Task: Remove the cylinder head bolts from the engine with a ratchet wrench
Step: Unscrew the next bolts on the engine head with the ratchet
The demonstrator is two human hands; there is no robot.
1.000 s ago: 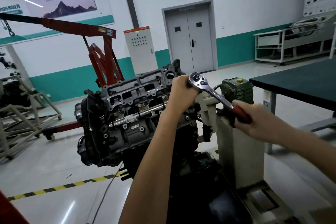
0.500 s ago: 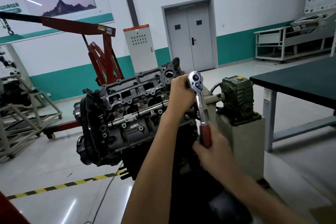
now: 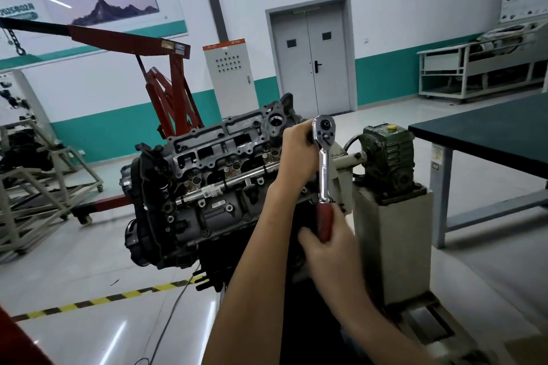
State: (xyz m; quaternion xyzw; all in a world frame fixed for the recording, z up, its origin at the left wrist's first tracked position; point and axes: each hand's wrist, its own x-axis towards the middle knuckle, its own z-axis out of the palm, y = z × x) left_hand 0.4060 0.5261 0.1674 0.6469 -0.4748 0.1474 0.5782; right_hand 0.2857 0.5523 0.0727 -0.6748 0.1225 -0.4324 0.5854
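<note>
**Figure: Loosening a head bolt.** The right hand (image 3: 329, 243) is wrapped round the red grip at the lower end of the ratchet wrench (image 3: 324, 169). The left hand (image 3: 296, 154) is closed round the drive end, just beside the wrench's round head, steadying it. The wrench stands near upright at the right end of the engine (image 3: 207, 187), over the cylinder head (image 3: 225, 139).

The tool is rigid steel, and its polished shank is probably slippery. The red grip, farthest from the head, is judged the best hold for leverage. Head bolts are likely tight and may break free abruptly, so the steadying hand matters.

Count: one wrench, one engine, two hands. The bolt under the drive end is hidden by the left hand, and the remaining cylinder head bolts cannot be counted with confidence. Right of the engine sits one green gearbox (image 3: 388, 154), and farther right one dark table (image 3: 489, 133). Behind the engine to its left stands one red hoist (image 3: 169, 92).
</note>
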